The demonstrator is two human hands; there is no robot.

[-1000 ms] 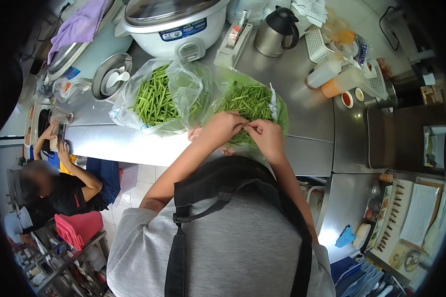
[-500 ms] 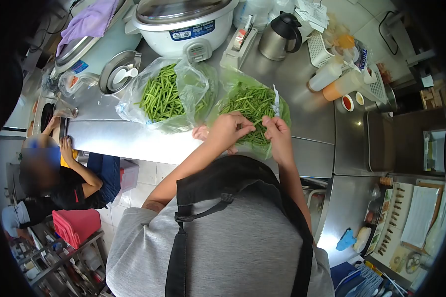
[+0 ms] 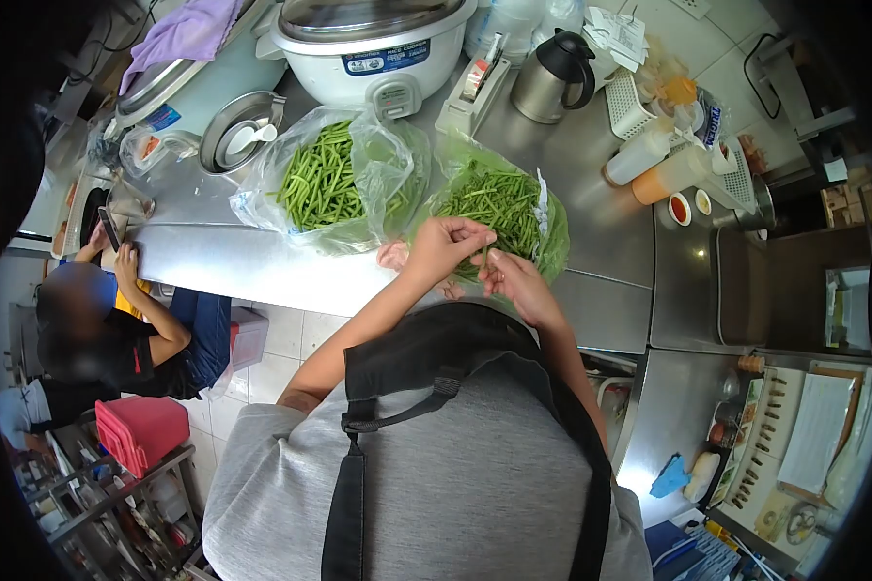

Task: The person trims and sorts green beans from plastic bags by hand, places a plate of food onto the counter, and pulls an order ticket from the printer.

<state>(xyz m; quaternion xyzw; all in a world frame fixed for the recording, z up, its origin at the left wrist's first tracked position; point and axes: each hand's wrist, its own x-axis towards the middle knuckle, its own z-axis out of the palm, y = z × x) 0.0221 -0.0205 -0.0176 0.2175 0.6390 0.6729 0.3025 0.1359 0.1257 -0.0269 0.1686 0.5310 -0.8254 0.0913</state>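
My left hand (image 3: 444, 250) and my right hand (image 3: 519, 283) are close together over the near edge of a green plastic bag of green beans (image 3: 499, 205). Thumb and fingers of both are pinched on a green bean (image 3: 485, 254), mostly hidden by the fingertips. To the left lies a clear plastic bag (image 3: 262, 198) with a heap of snapped green bean pieces (image 3: 320, 179). Some pale pinkish thing (image 3: 393, 256) shows beside my left wrist, partly covered.
A rice cooker (image 3: 368, 63), a tape dispenser (image 3: 473, 92) and a steel thermos jug (image 3: 552, 77) stand behind the bags. Squeeze bottles (image 3: 639, 155) and a sauce dish (image 3: 679, 208) are at the right. A seated person (image 3: 116, 320) holds a phone at the left.
My right hand has turned and dropped slightly, its fingers now below my left fingertips. The bean between them no longer stretches across sideways. The view has shifted a little.
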